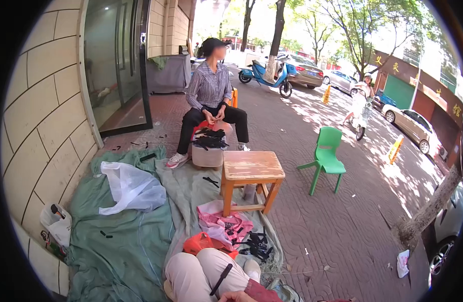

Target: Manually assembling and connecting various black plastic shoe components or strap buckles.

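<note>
At the lower edge, part of one hand, apparently my right hand (237,297), shows over my lap beside dark red cloth. Most of its fingers are cut off, so its grip cannot be made out. Close to it, a slim black strip (221,279) slants across my light trousers; whether the hand touches it is unclear. My left hand is out of sight. Just beyond my knees lie a red plastic bag (204,244), a pink cloth (219,221) and a pile of black pieces (257,246).
A wooden stool (251,166) stands ahead, a green chair (329,158) to its right. Beyond, a seated person (210,83) works over a bin (207,157) heaped with black pieces. A white plastic bag (136,189) rests on the green sheet (110,246) at left.
</note>
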Motion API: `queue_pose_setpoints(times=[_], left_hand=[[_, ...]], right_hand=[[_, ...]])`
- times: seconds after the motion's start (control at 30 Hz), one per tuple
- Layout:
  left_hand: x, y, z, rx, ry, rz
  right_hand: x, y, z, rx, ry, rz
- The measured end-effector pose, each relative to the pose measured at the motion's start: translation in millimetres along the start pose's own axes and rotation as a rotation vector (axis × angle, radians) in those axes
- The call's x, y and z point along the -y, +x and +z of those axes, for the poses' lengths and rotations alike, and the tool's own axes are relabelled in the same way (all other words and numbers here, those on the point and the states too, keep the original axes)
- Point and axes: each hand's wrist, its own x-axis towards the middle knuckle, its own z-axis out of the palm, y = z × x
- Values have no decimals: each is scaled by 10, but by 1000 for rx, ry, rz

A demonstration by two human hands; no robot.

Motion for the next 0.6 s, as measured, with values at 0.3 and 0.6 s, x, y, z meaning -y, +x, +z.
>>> queue_pose_setpoints(times=[0.3,0.6], left_hand=[[-19,-5,-69,11,4,48],[59,-28,23,-75,207,202]], right_hand=[[182,12,43,22,38,3],[219,32,8,40,147,4]])
